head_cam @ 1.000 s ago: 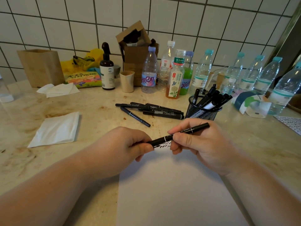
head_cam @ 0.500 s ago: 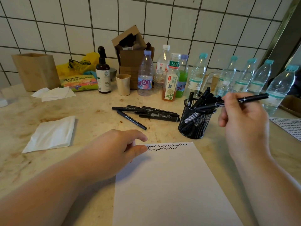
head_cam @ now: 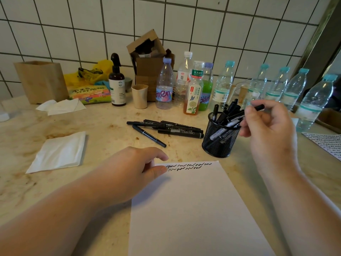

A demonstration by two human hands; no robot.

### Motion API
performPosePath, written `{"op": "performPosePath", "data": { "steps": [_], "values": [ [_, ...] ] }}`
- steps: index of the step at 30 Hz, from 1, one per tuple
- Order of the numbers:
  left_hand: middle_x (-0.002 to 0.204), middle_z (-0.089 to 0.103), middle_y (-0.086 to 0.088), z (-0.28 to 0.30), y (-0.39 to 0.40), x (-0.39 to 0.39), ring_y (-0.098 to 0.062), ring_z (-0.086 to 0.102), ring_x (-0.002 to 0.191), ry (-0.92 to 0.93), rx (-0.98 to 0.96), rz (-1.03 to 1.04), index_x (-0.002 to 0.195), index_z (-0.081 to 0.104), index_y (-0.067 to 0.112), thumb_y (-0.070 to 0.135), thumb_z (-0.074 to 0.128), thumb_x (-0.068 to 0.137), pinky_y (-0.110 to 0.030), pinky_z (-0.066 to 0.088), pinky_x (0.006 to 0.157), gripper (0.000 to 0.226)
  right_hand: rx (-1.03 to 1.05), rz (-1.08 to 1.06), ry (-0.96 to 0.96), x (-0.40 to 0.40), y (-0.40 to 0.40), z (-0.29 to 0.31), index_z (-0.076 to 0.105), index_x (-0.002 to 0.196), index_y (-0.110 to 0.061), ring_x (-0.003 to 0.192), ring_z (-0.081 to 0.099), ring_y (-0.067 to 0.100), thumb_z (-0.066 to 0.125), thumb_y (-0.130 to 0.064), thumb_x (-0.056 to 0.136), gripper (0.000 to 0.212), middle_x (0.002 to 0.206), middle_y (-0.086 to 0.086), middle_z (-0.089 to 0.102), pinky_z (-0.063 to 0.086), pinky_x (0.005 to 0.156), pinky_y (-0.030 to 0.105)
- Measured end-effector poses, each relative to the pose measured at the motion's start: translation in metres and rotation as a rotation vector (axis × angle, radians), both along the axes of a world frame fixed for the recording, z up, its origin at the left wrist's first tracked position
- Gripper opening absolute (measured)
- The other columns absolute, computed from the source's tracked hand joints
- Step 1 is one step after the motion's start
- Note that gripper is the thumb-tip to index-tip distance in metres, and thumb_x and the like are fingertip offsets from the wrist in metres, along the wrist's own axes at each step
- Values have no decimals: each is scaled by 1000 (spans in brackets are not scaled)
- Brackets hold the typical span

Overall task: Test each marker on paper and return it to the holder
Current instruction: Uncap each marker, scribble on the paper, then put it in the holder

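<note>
A white sheet of paper (head_cam: 195, 209) lies in front of me with two rows of black squiggles along its top edge. My left hand (head_cam: 136, 170) rests on the paper's top left corner, fingers loosely curled, holding nothing. My right hand (head_cam: 267, 126) grips a black marker (head_cam: 259, 107) beside the black mesh holder (head_cam: 219, 141), with the marker's lower end in among the several markers standing in it. A loose pile of black markers (head_cam: 166, 128) lies on the counter left of the holder.
Plastic bottles (head_cam: 223, 85) line the tiled wall behind the holder, next to a beige cup (head_cam: 139, 96), a dark spray bottle (head_cam: 117, 84) and a cardboard box (head_cam: 149, 71). White napkins (head_cam: 59, 152) lie left. Another scribbled sheet (head_cam: 326, 143) sits at the right edge.
My left hand let go of the marker and settled on the paper's corner. My right hand carried the marker up and right to the holder and lowered its end in.
</note>
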State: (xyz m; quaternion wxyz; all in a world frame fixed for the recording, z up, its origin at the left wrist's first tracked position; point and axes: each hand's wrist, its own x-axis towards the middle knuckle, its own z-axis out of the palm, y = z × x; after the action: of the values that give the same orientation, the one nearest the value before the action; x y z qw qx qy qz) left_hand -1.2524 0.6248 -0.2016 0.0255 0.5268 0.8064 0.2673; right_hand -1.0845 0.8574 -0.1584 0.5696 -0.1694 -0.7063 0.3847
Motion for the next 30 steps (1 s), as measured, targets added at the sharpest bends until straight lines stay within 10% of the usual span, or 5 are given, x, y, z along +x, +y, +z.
{"op": "performPosePath", "data": {
  "steps": [7, 13, 18, 24, 30],
  "values": [
    [88, 59, 34, 1, 0, 0, 8, 58, 74, -20, 1, -5, 112, 52, 56, 51, 55, 93, -4, 40, 60, 21, 47, -80, -107, -3, 8, -6, 73, 94, -44, 49, 56, 1, 72, -28, 94, 16, 64, -19, 68, 49, 54, 15],
    [91, 57, 35, 1, -1, -1, 9, 57, 76, -4, -27, -3, 111, 54, 55, 52, 55, 92, -9, 42, 54, 20, 30, -116, -222, -4, 6, -11, 57, 141, -33, 51, 60, 2, 72, -29, 96, 48, 71, -12, 70, 48, 59, 11],
    [85, 61, 36, -2, 0, -3, 11, 58, 78, 45, -60, 43, 101, 62, 49, 54, 52, 90, -13, 48, 55, 16, 271, -137, -121, 0, -25, 4, 64, 108, -40, 66, 61, -3, 69, -33, 93, 17, 83, -15, 69, 43, 65, 3],
    [71, 60, 27, -5, 3, -3, 8, 54, 63, 145, -138, 80, 93, 66, 44, 59, 53, 88, -12, 34, 50, 20, 346, 66, -1054, -48, -49, 0, 70, 124, -28, 109, 63, 12, 61, -22, 99, 26, 117, -14, 64, 45, 83, 25],
    [73, 62, 24, -4, 2, -2, 8, 54, 67, 128, -121, 52, 93, 68, 40, 53, 54, 90, -10, 32, 50, 19, 588, -90, -1430, -106, -60, -3, 53, 138, -9, 125, 48, 29, 52, -8, 96, 42, 136, 10, 54, 44, 108, 39]
  ]
}}
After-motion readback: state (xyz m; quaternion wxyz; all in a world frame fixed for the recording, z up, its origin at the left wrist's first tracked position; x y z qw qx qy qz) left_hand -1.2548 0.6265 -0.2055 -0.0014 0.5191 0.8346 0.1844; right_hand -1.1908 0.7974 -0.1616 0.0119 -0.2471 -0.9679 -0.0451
